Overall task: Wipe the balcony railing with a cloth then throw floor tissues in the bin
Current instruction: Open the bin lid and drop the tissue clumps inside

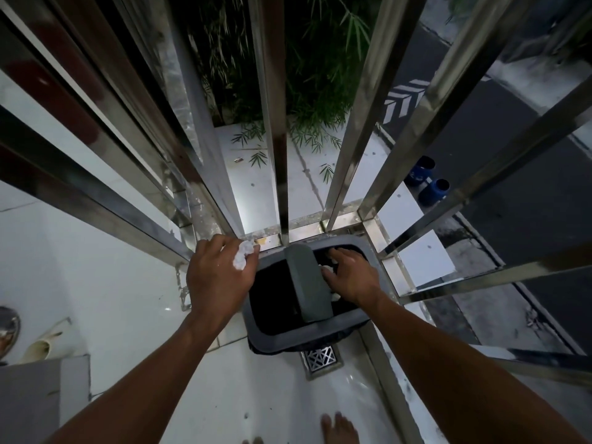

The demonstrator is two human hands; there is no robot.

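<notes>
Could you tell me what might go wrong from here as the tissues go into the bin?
1. The left hand holds a crumpled tissue beside the bin, not over its opening, and close to the railing; if let go now, it might land on the floor or slip between the bars.
2. The right hand reaches into the bin beside the tilted swing lid; the lid might swing against the fingers or block the next tissue.
</notes>
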